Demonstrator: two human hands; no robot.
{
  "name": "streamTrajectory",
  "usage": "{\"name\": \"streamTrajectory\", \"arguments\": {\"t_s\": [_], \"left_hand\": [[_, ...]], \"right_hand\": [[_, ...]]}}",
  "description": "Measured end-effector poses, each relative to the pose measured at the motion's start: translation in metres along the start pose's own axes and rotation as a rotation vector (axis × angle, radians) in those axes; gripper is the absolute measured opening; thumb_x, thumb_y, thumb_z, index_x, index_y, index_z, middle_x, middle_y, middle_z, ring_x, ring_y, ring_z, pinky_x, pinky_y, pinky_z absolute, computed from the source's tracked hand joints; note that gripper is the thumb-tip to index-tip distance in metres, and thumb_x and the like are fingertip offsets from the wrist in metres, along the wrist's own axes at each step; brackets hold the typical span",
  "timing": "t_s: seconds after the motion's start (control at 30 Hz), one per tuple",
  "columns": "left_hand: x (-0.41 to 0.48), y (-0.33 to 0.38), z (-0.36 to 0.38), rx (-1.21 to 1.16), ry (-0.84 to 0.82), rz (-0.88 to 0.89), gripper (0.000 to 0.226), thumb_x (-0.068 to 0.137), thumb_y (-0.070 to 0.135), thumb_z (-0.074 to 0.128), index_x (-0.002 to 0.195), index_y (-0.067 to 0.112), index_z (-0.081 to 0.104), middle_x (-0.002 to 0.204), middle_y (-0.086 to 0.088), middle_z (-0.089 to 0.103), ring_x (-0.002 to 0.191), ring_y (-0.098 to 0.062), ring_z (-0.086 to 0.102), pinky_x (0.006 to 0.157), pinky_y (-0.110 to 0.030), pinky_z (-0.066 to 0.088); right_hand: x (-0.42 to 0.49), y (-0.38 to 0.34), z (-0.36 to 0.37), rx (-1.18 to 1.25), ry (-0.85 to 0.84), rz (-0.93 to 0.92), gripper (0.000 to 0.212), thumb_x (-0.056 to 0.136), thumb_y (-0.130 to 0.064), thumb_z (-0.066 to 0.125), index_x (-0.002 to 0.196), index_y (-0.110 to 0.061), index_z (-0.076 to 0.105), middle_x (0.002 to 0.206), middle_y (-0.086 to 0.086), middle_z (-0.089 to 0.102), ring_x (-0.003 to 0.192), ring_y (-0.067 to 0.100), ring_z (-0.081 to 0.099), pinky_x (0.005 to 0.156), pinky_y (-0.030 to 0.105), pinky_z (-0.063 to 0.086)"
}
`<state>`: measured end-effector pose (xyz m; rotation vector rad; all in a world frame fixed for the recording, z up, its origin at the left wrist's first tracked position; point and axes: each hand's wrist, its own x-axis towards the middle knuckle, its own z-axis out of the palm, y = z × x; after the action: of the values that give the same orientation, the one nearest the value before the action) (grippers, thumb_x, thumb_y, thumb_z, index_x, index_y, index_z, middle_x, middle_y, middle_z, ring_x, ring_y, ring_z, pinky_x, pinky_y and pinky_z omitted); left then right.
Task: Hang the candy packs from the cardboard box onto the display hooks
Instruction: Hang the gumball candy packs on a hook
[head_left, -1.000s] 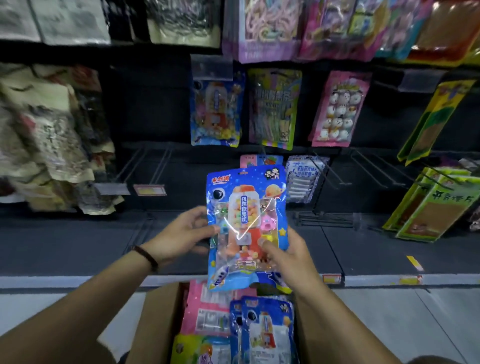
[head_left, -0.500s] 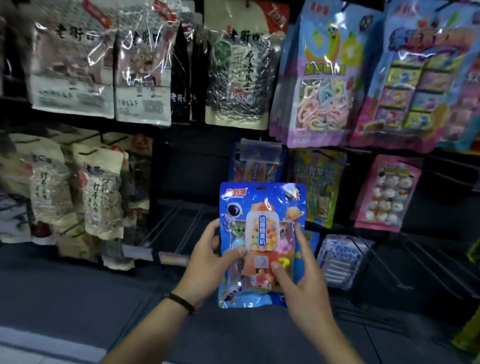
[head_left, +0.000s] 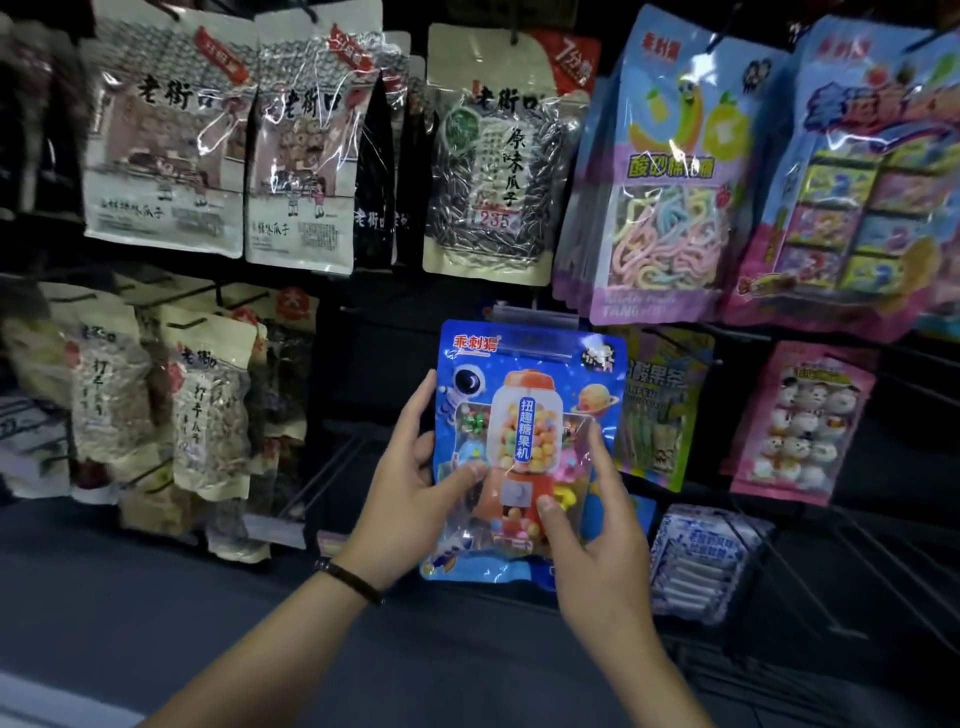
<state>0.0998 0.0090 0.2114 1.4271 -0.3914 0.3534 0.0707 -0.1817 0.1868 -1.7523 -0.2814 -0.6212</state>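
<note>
A blue candy pack (head_left: 530, 415), printed with a gumball machine and an astronaut, is held upright in front of the dark display rack. Its left edge is gripped by the left hand (head_left: 410, 499), with the thumb pressed on the front and the fingers curled behind. Its lower right part is pinched by the right hand (head_left: 592, 551), with the thumb laid on the front window and one finger stretched up along the pack's right side. A dark wristband (head_left: 353, 577) is worn on the left wrist, below and left of the pack. The pack's top edge is overlapped by a clear tag holder (head_left: 535, 317); whether a hook passes through the pack cannot be told. Just behind the pack's right edge a green and yellow pack (head_left: 665, 410) is hung, and further right a pink pack (head_left: 805, 421) of round white sweets. Below and right of the pack a white and blue pack (head_left: 701, 561) is seen, beside bare wire hooks (head_left: 810, 561). Directly above the pack a sunflower seed bag (head_left: 493, 156) is hung, and above and to the right a gummy strip pack (head_left: 670, 176). To the left, well apart from the pack, beige seed bags (head_left: 208, 400) are hung.
</note>
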Motion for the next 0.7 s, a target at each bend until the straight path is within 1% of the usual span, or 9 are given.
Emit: {"name": "streamTrajectory", "arguments": {"t_s": [0.07,0.13,0.2,0.27,0.37,0.4,0.53,0.6,0.7], "left_hand": [[0.006,0.005,-0.002,0.027,-0.012,-0.002,0.096,0.097,0.001,0.070,0.163,0.048,0.018,0.128,-0.003,0.076,0.118,-0.022,0.074,0.094,-0.049,0.063],[0.012,0.008,-0.002,0.058,-0.026,-0.010,0.097,0.097,0.003,0.071,0.162,0.051,0.018,0.128,-0.002,0.076,0.116,-0.021,0.075,0.092,-0.048,0.063],[0.015,0.010,-0.002,0.074,-0.050,-0.017,0.095,0.098,0.003,0.071,0.160,0.054,0.021,0.130,-0.002,0.075,0.115,-0.020,0.075,0.091,-0.046,0.064],[0.016,0.010,-0.002,0.074,-0.073,-0.026,0.093,0.098,0.005,0.072,0.156,0.059,0.025,0.132,-0.003,0.074,0.116,-0.020,0.075,0.091,-0.046,0.065],[0.018,0.005,-0.005,0.067,-0.090,-0.027,0.091,0.098,0.006,0.072,0.154,0.061,0.026,0.133,-0.002,0.073,0.116,-0.021,0.075,0.093,-0.049,0.063],[0.019,0.004,-0.005,0.064,-0.093,-0.028,0.091,0.098,0.006,0.073,0.154,0.060,0.026,0.133,-0.001,0.073,0.116,-0.021,0.075,0.094,-0.049,0.063],[0.018,-0.001,-0.009,0.061,-0.126,-0.040,0.088,0.098,0.009,0.072,0.158,0.055,0.028,0.135,-0.002,0.072,0.118,-0.021,0.074,0.092,-0.046,0.064],[0.019,-0.003,-0.009,0.072,-0.135,-0.047,0.084,0.099,0.009,0.071,0.157,0.054,0.030,0.137,0.000,0.071,0.119,-0.019,0.073,0.091,-0.042,0.065],[0.028,-0.007,-0.009,0.126,-0.136,-0.035,0.081,0.101,0.010,0.069,0.155,0.057,0.032,0.140,0.002,0.068,0.123,-0.017,0.071,0.094,-0.038,0.064]], "right_hand": [[0.006,-0.005,0.000,-0.006,-0.003,0.015,0.080,0.102,-0.026,0.069,0.152,-0.072,0.027,0.150,-0.044,0.040,0.127,0.015,0.059,0.103,0.057,0.057],[0.011,-0.009,0.000,0.002,-0.018,0.020,0.080,0.103,-0.024,0.068,0.151,-0.073,0.027,0.149,-0.042,0.041,0.127,0.015,0.060,0.100,0.054,0.058],[0.015,-0.010,-0.001,0.014,-0.029,0.033,0.081,0.103,-0.022,0.068,0.151,-0.073,0.028,0.152,-0.036,0.044,0.115,0.021,0.061,0.096,0.048,0.058],[0.016,-0.009,-0.003,-0.010,-0.027,0.042,0.081,0.102,-0.022,0.068,0.150,-0.074,0.028,0.153,-0.031,0.047,0.104,0.025,0.055,0.088,0.045,0.053],[0.017,-0.007,-0.006,-0.054,-0.038,0.062,0.080,0.102,-0.025,0.069,0.149,-0.075,0.028,0.150,-0.032,0.048,0.104,0.032,0.063,0.093,0.060,0.060],[0.017,-0.006,-0.006,-0.064,-0.041,0.066,0.080,0.102,-0.026,0.069,0.148,-0.076,0.028,0.149,-0.034,0.048,0.102,0.034,0.063,0.093,0.062,0.060],[0.015,0.003,-0.004,-0.069,-0.042,0.046,0.080,0.102,-0.027,0.069,0.148,-0.076,0.027,0.146,-0.028,0.054,0.095,0.026,0.052,0.082,0.047,0.055],[0.015,0.007,-0.002,-0.075,-0.028,0.049,0.081,0.102,-0.026,0.069,0.148,-0.077,0.026,0.143,-0.031,0.055,0.094,0.023,0.048,0.079,0.042,0.051],[0.020,0.008,0.004,-0.086,-0.001,0.065,0.082,0.102,-0.025,0.069,0.149,-0.076,0.026,0.136,-0.041,0.050,0.095,0.022,0.061,0.086,0.049,0.060]]}}
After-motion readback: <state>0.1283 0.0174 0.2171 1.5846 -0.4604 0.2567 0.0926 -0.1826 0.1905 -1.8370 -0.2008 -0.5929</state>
